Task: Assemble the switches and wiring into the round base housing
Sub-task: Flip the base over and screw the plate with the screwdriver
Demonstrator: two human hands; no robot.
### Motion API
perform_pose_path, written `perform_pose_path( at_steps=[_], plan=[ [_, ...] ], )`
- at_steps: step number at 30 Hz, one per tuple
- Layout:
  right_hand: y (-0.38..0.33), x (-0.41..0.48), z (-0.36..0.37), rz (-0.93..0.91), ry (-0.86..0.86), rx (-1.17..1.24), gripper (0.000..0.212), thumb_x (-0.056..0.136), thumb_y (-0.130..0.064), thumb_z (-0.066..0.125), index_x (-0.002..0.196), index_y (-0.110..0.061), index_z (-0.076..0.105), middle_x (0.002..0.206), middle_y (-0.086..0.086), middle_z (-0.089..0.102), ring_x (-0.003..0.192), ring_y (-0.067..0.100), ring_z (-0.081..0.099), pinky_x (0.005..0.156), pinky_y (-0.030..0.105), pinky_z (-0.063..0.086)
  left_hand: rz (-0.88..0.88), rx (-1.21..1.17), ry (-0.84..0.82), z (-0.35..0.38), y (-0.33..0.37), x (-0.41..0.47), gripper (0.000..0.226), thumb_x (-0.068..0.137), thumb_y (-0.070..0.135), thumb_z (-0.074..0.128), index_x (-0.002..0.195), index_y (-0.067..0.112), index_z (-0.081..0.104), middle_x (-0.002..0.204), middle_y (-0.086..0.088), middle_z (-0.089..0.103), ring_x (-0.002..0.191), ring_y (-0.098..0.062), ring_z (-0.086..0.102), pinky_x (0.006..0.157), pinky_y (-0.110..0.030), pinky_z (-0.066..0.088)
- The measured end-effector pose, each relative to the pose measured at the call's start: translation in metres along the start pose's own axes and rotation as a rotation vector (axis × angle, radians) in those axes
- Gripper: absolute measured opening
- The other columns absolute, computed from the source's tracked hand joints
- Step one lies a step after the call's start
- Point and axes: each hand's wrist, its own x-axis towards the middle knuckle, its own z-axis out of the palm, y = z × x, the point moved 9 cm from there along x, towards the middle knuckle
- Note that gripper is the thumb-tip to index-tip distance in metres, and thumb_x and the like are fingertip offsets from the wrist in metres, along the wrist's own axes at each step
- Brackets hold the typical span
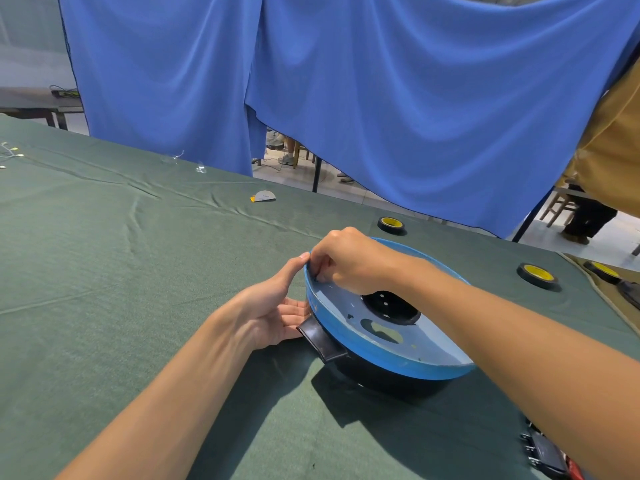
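The round base housing (381, 358), on the green cloth (138, 271), is braced by the straight-fingered left hand (277, 310) so that something, perhaps pinched but hidden, can be seated inside its rim by the curled right hand (346, 261).

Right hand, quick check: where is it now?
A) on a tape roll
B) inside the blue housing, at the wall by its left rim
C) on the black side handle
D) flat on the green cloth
B: the right hand reaches into the round housing, its fingers curled against the inner wall just below the rim.
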Motion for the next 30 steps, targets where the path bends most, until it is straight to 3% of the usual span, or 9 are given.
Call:
perform_pose_path(
  at_steps=[3, 6, 10, 13, 17, 21, 25, 28, 30],
  plan=[
    [0.0, 0.002, -0.002, 0.011, 0.001, 0.022, 0.016, 0.085, -0.007, 0.064, 0.091, -0.018, 0.075, 0.088, -0.003, 0.072, 0.086, 0.015, 0.064, 0.083, 0.04, 0.055, 0.003, 0.006, 0.009, 0.0, 0.001, -0.001, 0.078, 0.046, 0.058, 0.08, 0.086, -0.006, 0.06, 0.084, -0.016, 0.058, 0.075, -0.023, 0.054, 0.063, -0.032, 0.055],
    [0.0, 0.004, -0.003, 0.019, 0.008, 0.018, 0.009, 0.085, -0.014, 0.068, 0.089, -0.016, 0.076, 0.086, -0.001, 0.073, 0.086, 0.017, 0.065, 0.082, 0.04, 0.055, -0.007, -0.01, 0.012, 0.0, 0.0, -0.002, 0.074, 0.059, 0.058, 0.078, 0.089, -0.007, 0.06, 0.076, -0.016, 0.063, 0.061, -0.021, 0.06, 0.054, -0.03, 0.058],
    [-0.002, 0.005, -0.006, 0.023, 0.005, -0.011, 0.006, 0.085, -0.019, 0.07, 0.086, -0.017, 0.076, 0.079, -0.002, 0.071, 0.081, 0.019, 0.064, 0.074, 0.035, 0.056, -0.011, -0.011, -0.01, 0.001, 0.0, -0.001, 0.079, 0.054, 0.057, 0.078, 0.096, -0.008, 0.061, 0.097, -0.021, 0.063, 0.089, -0.028, 0.059, 0.086, -0.038, 0.056],
    [-0.003, 0.006, -0.008, 0.039, -0.006, -0.026, 0.007, 0.083, -0.02, 0.071, 0.077, -0.02, 0.073, 0.075, 0.0, 0.069, 0.077, 0.021, 0.063, 0.066, 0.033, 0.052, -0.01, -0.017, -0.015, 0.001, 0.0, -0.001, 0.08, 0.051, 0.057, 0.079, 0.096, -0.008, 0.062, 0.097, -0.021, 0.063, 0.093, -0.028, 0.056, 0.1, -0.042, 0.05],
    [-0.003, 0.007, -0.008, 0.062, -0.028, -0.025, 0.014, 0.083, -0.023, 0.072, 0.07, -0.024, 0.067, 0.075, 0.003, 0.069, 0.074, 0.022, 0.062, 0.061, 0.032, 0.05, 0.0, -0.002, 0.0, 0.001, 0.002, -0.002, 0.081, 0.053, 0.058, 0.079, 0.097, -0.009, 0.063, 0.094, -0.022, 0.067, 0.086, -0.03, 0.064, 0.083, -0.04, 0.058],
    [0.003, 0.007, -0.006, 0.1, -0.003, -0.03, 0.032, 0.084, -0.03, 0.07, 0.054, -0.022, 0.059, 0.061, 0.002, 0.058, 0.063, 0.021, 0.052, 0.051, 0.028, 0.039, 0.006, 0.007, 0.018, 0.0, 0.002, -0.002, 0.074, 0.051, 0.057, 0.078, 0.085, -0.007, 0.064, 0.078, -0.019, 0.068, 0.064, -0.026, 0.067, 0.062, -0.036, 0.061],
    [0.008, 0.005, 0.0, 0.121, -0.017, -0.037, 0.032, 0.089, -0.037, 0.062, 0.069, -0.013, 0.071, 0.07, 0.008, 0.066, 0.069, 0.022, 0.056, 0.057, 0.035, 0.045, 0.009, 0.019, 0.008, 0.0, 0.002, 0.0, 0.068, 0.051, 0.059, 0.078, 0.075, -0.003, 0.067, 0.073, -0.016, 0.065, 0.062, -0.022, 0.06, 0.059, -0.032, 0.059],
    [0.01, 0.002, -0.003, 0.102, -0.005, -0.004, 0.026, 0.088, -0.038, 0.064, 0.076, -0.016, 0.07, 0.073, 0.001, 0.066, 0.07, 0.013, 0.055, 0.056, 0.029, 0.042, 0.003, 0.04, -0.018, 0.002, 0.001, -0.001, 0.065, 0.048, 0.062, 0.078, 0.06, -0.002, 0.072, 0.073, -0.015, 0.066, 0.059, -0.021, 0.062, 0.059, -0.032, 0.061],
    [0.009, 0.0, -0.008, 0.07, 0.009, 0.041, 0.014, 0.086, -0.033, 0.07, 0.088, -0.02, 0.072, 0.084, -0.004, 0.069, 0.079, 0.01, 0.058, 0.061, 0.024, 0.043, 0.009, 0.035, -0.02, 0.001, 0.001, -0.001, 0.067, 0.057, 0.062, 0.077, 0.066, -0.004, 0.072, 0.08, -0.018, 0.068, 0.065, -0.025, 0.066, 0.064, -0.037, 0.062]
  ],
)
